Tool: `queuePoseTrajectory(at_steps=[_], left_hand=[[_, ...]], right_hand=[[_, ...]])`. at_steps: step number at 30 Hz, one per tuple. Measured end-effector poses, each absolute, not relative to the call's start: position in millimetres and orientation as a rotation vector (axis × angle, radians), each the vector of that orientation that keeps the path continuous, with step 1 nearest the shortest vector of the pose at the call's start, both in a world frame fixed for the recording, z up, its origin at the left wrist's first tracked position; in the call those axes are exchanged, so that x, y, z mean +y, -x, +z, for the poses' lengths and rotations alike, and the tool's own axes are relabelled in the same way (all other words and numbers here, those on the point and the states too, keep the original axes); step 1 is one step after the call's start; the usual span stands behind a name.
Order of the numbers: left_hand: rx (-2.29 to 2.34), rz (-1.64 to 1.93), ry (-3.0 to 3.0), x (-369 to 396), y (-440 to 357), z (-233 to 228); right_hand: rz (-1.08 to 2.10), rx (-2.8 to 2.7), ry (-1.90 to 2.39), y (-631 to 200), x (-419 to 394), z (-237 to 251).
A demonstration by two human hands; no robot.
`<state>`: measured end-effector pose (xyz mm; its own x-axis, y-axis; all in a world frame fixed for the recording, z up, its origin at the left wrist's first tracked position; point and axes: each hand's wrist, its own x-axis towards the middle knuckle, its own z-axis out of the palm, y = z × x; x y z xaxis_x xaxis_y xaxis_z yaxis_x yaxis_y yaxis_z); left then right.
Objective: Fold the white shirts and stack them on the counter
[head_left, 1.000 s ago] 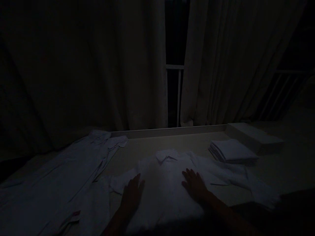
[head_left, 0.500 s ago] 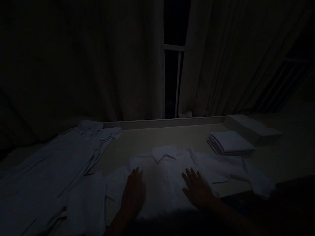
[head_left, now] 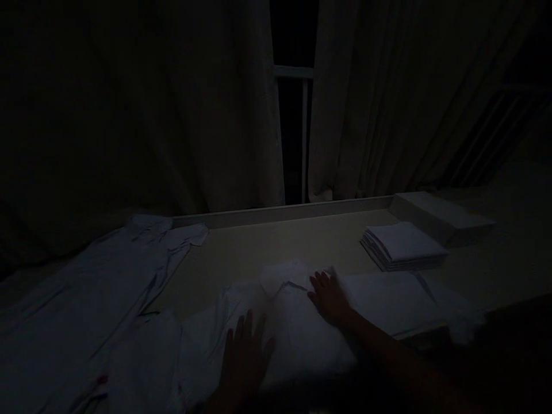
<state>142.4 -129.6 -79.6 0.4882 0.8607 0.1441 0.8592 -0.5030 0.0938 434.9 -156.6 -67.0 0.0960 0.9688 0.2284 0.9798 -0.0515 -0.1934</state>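
Head view, dim: left hand point(head_left: 246, 356) and right hand point(head_left: 328, 296) press flat, fingers spread, on a white shirt point(head_left: 302, 333), likely soft, limp, best gripped near the collar.

White cotton-looking collared shirt point(head_left: 302, 328): matt woven cloth, lightly creased. Beige flat tabletop point(head_left: 276, 247) under it: smooth, matt. Right of shirt, stack of folded white cloths point(head_left: 403, 246): matt. Behind tabletop, pale pleated curtains point(head_left: 357, 115): soft matt fabric.
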Motion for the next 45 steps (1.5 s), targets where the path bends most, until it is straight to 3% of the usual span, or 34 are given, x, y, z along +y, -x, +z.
queuePoseTrajectory(at_steps=[4, 9, 15, 23, 35, 41, 45], left_hand=[[1.575, 0.287, -2.652, -89, -155, -62], [1.673, 0.385, -2.671, -51, -174, -74], [1.861, 0.466, -2.623, -56, -177, -84], [1.701, 0.450, -2.743, -51, -179, -88], [1.718, 0.482, -2.680, -43, -187, -81], [1.771, 0.670, -2.487, -5, -190, -64], [1.757, 0.592, -2.444, 15, -203, -66]], right_hand=[[-0.056, -1.983, 2.089, -439, -155, -77], [-0.083, -2.002, 2.046, -447, -149, -70], [-0.253, -1.739, 2.176, -449, -134, -62], [-0.326, -1.909, 2.148, -440, -134, -58], [-0.192, -2.244, 1.973, -438, -125, -58], [-0.223, -2.131, 1.980, -441, -125, -64], [-0.222, -2.118, 2.014, -441, -123, -66]])
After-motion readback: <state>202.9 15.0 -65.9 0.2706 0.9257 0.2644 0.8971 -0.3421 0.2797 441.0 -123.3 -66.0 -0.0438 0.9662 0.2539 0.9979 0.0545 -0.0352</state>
